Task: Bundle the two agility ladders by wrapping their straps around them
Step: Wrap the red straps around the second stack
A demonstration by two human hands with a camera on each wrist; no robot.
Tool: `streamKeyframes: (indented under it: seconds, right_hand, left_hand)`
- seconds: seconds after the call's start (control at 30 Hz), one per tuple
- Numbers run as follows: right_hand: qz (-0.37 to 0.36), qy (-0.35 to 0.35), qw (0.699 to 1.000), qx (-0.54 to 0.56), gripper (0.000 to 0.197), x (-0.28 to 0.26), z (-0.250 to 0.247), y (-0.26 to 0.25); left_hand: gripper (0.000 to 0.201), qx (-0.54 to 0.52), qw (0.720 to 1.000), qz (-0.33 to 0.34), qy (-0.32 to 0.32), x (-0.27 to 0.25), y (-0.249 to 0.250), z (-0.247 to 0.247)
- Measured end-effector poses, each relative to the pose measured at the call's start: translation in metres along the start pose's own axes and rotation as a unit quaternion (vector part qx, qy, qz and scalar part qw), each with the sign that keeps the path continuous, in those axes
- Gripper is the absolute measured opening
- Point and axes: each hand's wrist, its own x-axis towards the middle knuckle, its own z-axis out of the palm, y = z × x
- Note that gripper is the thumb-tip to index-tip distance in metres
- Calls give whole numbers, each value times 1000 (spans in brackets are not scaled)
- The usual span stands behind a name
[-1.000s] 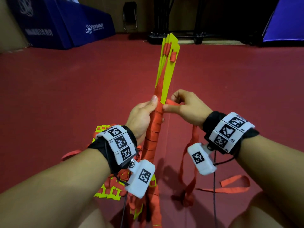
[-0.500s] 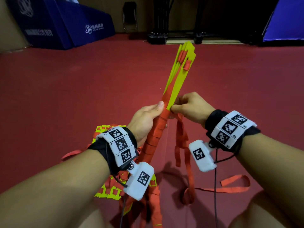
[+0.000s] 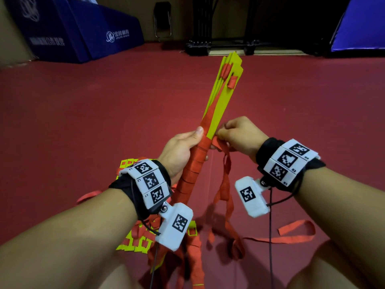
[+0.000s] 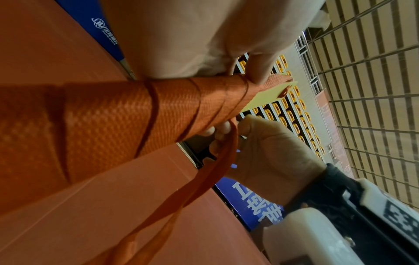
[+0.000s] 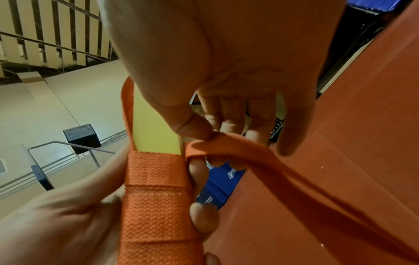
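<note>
We hold the bundled agility ladder [image 3: 216, 105] in front of us, above the red floor [image 3: 83, 113]. Its long axis runs from near to far and it leans a little to the right; the far end, with the bare yellow rungs [image 3: 231, 65], points up and away from us. The near part is covered with turns of the orange strap [image 3: 193, 170] — each turn lies close beside the next one.

Our left hand [image 3: 181, 151] is closed around the wrapped part, and the thumb lies along the strap toward the far end. In the right wrist view the fingertips [image 5: 204, 220] of this hand show at the right edge of the wrapping.

Our right hand [image 3: 239, 136] is just to the right of the bundle. Its thumb and fingers pinch the loose strap [image 5: 222, 145] where it leaves the last turn. From there the free strap hangs down to the floor [image 3: 225, 188] and lies in loops near our right side.

The second agility ladder [image 3: 133, 243] — yellow rungs mixed with orange strap — lies in a loose pile on the floor under our left wrist.
</note>
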Motion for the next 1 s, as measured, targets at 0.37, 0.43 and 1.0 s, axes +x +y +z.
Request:
streamKeyframes:
  seconds: [0.37, 0.43, 1.0]
  right_hand:
    - [-17, -21, 997, -78, 45, -9, -4, -3]
    - [-22, -40, 999, -29, 38, -10, -4, -5]
    - [-123, -61, 989, -48, 37, -16, 6, -18]
  left_hand:
    - [41, -9, 1000, -3, 20, 0, 3, -6]
    - [41, -8, 1000, 0, 20, 0, 3, -6]
    - [29, -3, 999, 25, 26, 2, 1, -6]
